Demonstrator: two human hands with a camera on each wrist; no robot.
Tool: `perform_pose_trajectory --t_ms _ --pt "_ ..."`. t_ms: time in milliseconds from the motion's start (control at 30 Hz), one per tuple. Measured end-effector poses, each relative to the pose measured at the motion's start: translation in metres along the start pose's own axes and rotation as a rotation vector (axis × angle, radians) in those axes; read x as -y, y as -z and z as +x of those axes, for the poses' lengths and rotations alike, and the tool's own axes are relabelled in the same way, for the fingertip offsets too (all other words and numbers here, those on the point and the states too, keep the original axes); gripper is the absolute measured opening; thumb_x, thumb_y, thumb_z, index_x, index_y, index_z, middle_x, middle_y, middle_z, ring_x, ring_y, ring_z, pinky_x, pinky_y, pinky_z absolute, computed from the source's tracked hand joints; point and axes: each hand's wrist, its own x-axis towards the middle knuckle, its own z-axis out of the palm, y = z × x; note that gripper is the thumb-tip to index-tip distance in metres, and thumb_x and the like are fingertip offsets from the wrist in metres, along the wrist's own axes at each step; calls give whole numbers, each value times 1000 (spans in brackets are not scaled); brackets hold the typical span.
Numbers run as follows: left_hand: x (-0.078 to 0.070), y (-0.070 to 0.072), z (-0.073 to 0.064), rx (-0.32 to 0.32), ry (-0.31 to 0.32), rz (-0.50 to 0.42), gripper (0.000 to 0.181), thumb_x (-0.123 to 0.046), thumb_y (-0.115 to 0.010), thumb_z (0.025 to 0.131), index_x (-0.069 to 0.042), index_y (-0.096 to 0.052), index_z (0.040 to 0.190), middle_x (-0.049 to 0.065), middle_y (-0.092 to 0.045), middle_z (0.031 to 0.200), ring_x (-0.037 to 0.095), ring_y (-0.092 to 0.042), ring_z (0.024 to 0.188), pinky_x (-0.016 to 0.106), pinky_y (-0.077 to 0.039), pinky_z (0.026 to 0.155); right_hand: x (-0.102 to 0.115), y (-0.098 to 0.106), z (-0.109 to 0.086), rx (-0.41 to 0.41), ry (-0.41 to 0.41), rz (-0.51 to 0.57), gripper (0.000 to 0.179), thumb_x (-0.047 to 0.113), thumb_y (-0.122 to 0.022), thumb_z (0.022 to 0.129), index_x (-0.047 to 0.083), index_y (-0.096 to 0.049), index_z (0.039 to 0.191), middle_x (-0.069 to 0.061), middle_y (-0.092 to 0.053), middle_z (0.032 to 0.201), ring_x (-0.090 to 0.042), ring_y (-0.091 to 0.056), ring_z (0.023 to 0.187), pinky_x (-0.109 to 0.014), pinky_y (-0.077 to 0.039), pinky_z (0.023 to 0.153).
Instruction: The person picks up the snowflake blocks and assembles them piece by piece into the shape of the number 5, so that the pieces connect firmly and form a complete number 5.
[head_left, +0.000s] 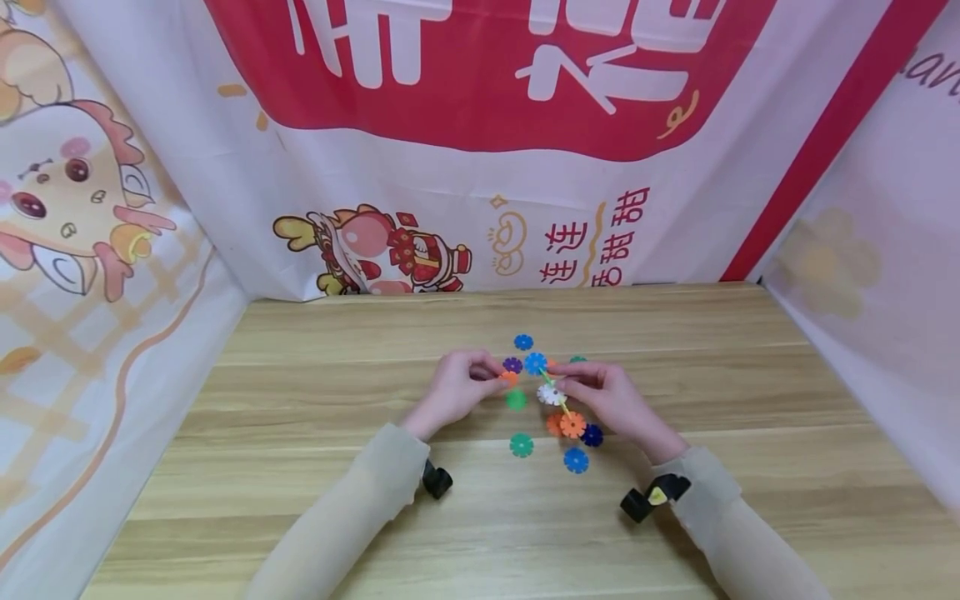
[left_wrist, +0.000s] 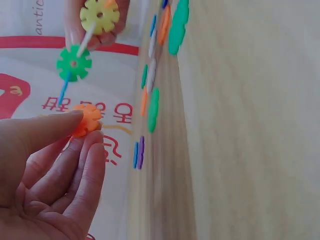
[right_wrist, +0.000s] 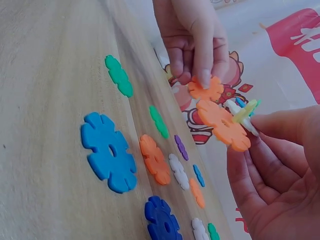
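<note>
My left hand (head_left: 459,390) pinches a single orange snowflake disc (left_wrist: 89,120) between thumb and fingertips. Across from it, my right hand (head_left: 613,398) holds a chain of slotted snowflake discs by its middle. At one end of the chain is an orange disc (right_wrist: 222,125), then a yellow disc (left_wrist: 100,15), a white disc (head_left: 551,394), a green disc (left_wrist: 74,63) and, at the far end, a blue disc (head_left: 536,362). In the left wrist view the loose orange disc is just below the chain's blue end, with a small gap between them.
Loose discs lie flat on the wooden table (head_left: 337,517) beneath and around the hands. Among them are a green disc (head_left: 521,445), a blue disc (head_left: 576,460), a dark blue disc (head_left: 592,435) and a purple disc (head_left: 512,365). Printed cloth (head_left: 450,175) hangs behind the table and at both sides.
</note>
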Motion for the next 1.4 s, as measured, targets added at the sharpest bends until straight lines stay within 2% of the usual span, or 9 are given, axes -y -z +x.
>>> perform_pose_trajectory --t_ms 267,433,633,867,1067,1167,1400 --pt "-8 -3 -7 -51 -22 -53 8 -10 -81 89 -14 -76 93 -4 -73 92 13 -68 83 31 -57 73 0 -3 1 17 -4 37 29 19 -67 101 8 -71 127 -9 -72 110 -24 -66 87 -34 -59 74" --pt "-8 -5 -8 -64 -37 -73 7 -9 -81 89 -14 -76 91 -5 -73 93 12 -68 83 31 -58 73 -2 -5 2 22 -14 56 30 18 -66 102 6 -70 128 -9 -72 110 -21 -68 88 -35 -60 77" --pt "-10 -8 -10 -63 -34 -109 6 -11 -82 88 -14 -77 92 -4 -74 93 13 -69 84 31 -58 77 -2 -5 2 48 5 52 35 18 -65 102 6 -65 135 -10 -73 103 -24 -69 91 -38 -60 79" --pt "-11 -10 -9 -65 -50 -105 7 -8 -81 88 -12 -76 91 -3 -74 93 13 -69 84 30 -58 78 -1 -7 1 67 36 16 45 15 -63 102 18 -57 147 -7 -74 95 -26 -69 90 -36 -59 81" --pt "-13 -12 -10 -67 -48 -99 9 -7 -81 88 -14 -76 92 -4 -73 94 13 -69 85 30 -58 78 -1 -12 2 -2 28 -1 38 25 -59 106 17 -61 143 -9 -71 85 -32 -64 81 -37 -56 72" --pt "-13 -14 -11 -66 -64 -95 9 -7 -81 88 -14 -76 91 -4 -73 95 12 -69 85 29 -58 78 -1 -16 3 -54 9 12 36 32 -60 105 16 -65 137 -7 -71 90 -28 -64 83 -36 -57 74" --pt "-15 -20 -11 -52 -108 -109 10 -4 -81 87 -13 -78 89 -5 -73 93 11 -70 83 27 -58 76 -1 -23 7 -139 -31 77 25 24 -69 100 10 -74 120 -8 -73 96 -23 -66 82 -29 -59 74"
